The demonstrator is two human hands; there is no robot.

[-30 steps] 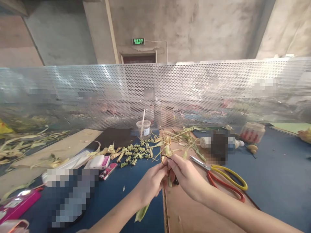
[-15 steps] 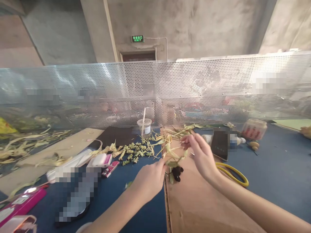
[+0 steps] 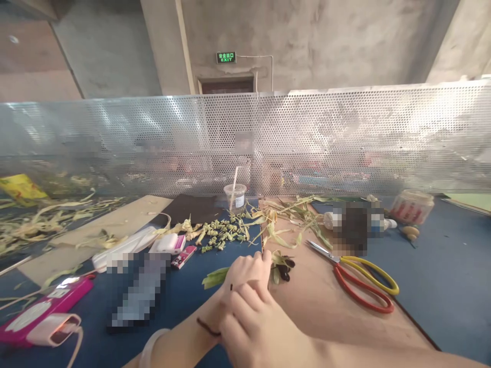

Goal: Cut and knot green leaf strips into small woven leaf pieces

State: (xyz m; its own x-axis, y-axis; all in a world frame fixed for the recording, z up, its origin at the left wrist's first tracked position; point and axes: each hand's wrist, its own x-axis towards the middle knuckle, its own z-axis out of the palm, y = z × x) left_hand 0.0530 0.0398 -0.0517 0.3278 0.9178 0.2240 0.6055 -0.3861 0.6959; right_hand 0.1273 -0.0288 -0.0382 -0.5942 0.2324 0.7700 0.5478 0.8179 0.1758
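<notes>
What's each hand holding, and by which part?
Left hand: husk bundle, seemingly by its middle, though the grip is hidden. Right hand, over the left wrist: cannot tell.

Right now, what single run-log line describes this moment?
left hand: closed on husk piece | right hand: over left wrist, beside dark cord | scissors: right of both hands, unheld | cup: upright

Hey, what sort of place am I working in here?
Probably a workshop: scissors and dried leaf strips lie on a table, with a metal screen behind it and an exit sign on the wall.
</notes>
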